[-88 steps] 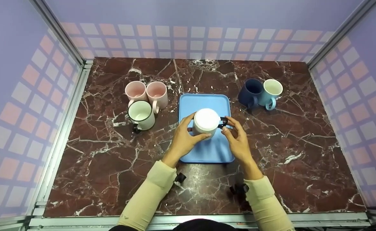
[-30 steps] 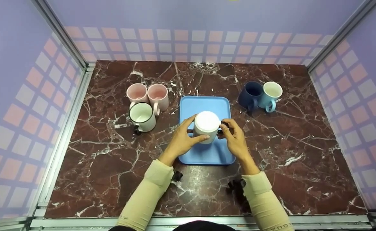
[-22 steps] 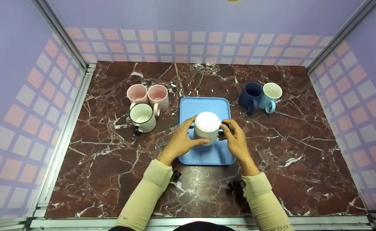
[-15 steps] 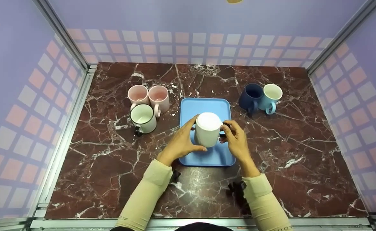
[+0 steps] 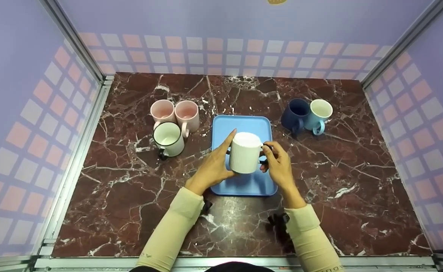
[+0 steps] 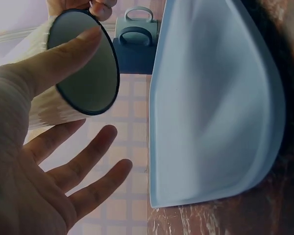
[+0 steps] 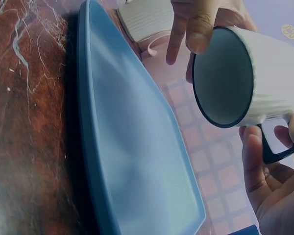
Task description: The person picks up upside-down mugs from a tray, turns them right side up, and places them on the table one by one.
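Held upside down above a blue tray [image 5: 240, 122] is a ribbed white mug [image 5: 244, 155] with a dark rim. Its base tilts away from me and its mouth faces down toward the tray. My right hand [image 5: 280, 164] pinches the mug's black handle [image 7: 270, 152] between thumb and fingers. My left hand [image 5: 212, 168] is spread at the mug's other side, its fingers nearly straight. In the left wrist view, the left thumb [image 6: 63, 58] lies across the mug's mouth, while several fingers stretch out below it. Both wrist views show the mug's hollow inside.
Left of the tray stand two pink mugs [image 5: 187, 115] and a white mug with a black rim [image 5: 170, 141], close together. To the right are a navy mug [image 5: 295, 113] and a light blue mug [image 5: 319, 113], side by side. All rest on the marbled table [image 5: 130, 211].
The inverted mug has tipped, so more of its side shows and its base leans away. The left hand's thumb and fingers have loosened and straightened; the right hand keeps the handle.
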{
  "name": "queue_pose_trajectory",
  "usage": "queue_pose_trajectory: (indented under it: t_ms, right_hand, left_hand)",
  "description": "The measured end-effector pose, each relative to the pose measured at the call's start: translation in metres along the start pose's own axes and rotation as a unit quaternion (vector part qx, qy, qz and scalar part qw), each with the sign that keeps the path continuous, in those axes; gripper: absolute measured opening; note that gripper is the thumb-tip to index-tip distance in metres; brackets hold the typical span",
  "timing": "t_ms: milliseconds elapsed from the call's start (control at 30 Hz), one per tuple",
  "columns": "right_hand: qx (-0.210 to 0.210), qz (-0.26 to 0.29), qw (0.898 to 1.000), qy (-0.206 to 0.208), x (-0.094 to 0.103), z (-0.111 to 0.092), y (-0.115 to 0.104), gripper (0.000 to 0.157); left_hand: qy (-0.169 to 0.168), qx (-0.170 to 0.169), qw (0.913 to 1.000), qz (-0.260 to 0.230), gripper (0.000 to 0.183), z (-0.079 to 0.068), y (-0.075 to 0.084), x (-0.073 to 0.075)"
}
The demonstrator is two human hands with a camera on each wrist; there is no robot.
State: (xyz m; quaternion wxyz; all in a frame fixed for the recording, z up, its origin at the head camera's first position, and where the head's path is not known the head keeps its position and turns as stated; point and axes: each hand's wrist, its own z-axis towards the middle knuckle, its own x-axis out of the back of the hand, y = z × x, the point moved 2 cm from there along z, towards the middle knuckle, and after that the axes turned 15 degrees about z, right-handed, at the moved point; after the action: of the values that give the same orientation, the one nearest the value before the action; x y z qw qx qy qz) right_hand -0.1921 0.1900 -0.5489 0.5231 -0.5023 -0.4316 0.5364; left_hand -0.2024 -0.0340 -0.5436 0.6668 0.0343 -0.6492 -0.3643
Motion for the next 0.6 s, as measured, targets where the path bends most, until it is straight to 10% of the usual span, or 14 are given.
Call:
queue_pose_trajectory:
  t_ms: [600]
  right_hand:
    - [-0.046, 0.012, 0.999, -0.004, -0.011, -0.006, -0.033, 0.023]
  left_hand:
    - [0.041, -0.047, 0.9975, -0.034, 0.127, 0.001, -0.003, 0.003]
